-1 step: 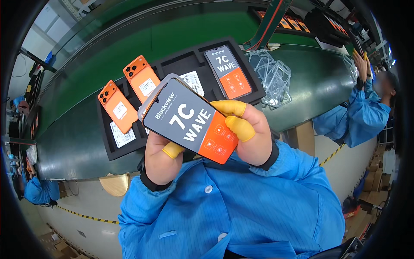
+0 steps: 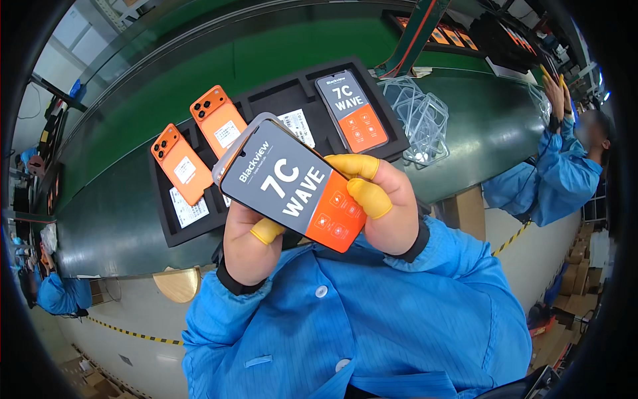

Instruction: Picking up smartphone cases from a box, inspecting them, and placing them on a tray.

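I hold a grey-and-orange film-covered smartphone (image 2: 289,183) screen-up, both hands clamped on it: my left hand (image 2: 249,246) under its lower edge, my right hand (image 2: 385,206) gripping its orange end. It hovers just in front of the black foam tray (image 2: 166,219) on the green worktop (image 2: 279,53).

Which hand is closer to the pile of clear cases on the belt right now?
Right. The right hand, gripping the held phone, sits just below-left of the clear cases; the left hand is farther left, beyond the phone.
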A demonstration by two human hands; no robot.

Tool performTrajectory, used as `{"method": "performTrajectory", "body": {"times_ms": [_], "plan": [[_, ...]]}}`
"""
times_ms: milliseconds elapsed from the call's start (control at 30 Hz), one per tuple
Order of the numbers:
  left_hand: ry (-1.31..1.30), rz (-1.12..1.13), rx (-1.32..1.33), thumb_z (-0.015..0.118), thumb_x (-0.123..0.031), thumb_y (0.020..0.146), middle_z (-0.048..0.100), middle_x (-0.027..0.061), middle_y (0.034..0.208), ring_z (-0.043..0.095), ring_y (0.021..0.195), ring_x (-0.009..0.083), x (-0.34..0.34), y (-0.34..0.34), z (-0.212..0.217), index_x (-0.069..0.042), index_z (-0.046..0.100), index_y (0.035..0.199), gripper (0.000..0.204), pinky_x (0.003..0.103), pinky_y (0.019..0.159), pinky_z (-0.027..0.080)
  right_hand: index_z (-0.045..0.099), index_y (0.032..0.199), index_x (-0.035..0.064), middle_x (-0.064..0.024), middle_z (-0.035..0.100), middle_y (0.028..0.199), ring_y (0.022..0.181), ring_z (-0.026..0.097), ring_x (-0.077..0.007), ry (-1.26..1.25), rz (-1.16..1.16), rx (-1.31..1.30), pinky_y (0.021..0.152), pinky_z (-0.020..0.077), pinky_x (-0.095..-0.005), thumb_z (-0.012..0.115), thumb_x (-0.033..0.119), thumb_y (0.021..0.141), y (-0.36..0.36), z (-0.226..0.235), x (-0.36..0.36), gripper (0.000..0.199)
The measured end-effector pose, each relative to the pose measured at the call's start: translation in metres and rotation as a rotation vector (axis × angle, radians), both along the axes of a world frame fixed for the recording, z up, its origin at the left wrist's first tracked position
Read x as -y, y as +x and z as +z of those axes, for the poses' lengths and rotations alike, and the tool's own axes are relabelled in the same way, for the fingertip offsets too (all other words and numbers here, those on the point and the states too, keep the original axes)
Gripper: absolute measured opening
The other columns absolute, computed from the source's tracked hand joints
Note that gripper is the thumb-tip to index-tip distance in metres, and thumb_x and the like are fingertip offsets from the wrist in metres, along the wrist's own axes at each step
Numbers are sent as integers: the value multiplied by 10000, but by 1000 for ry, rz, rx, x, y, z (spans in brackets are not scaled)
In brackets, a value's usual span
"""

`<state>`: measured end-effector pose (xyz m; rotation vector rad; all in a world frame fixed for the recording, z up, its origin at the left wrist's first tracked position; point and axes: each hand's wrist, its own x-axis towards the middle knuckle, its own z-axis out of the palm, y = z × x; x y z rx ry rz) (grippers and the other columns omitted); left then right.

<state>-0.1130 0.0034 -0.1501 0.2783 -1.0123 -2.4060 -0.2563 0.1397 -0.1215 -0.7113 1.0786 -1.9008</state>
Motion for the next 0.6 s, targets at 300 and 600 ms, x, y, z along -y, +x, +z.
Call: {"method": "performTrajectory", "body": {"times_ms": [300, 600], "plan": [[-124, 5, -27, 550, 84, 826, 563, 93, 1248, 559, 1152, 214, 3, 4, 2, -33, 462, 1297, 493, 350, 1003, 425, 492, 1293, -53, -134, 606, 1220, 1110, 591, -171, 12, -44, -122, 967, 468, -319, 411, 69, 994, 7, -9, 3, 333], [-110, 11, -24, 553, 38, 888, 576, 102, 1231, 571, 1131, 204, 9, 11, 0, -5, 471, 1284, 406, 338, 985, 439, 515, 1284, -48, -123, 623, 1194, 1090, 594, -157, 26, -35, -256, 952, 464, -302, 417, 58, 991, 6, -10, 5, 327]]}}
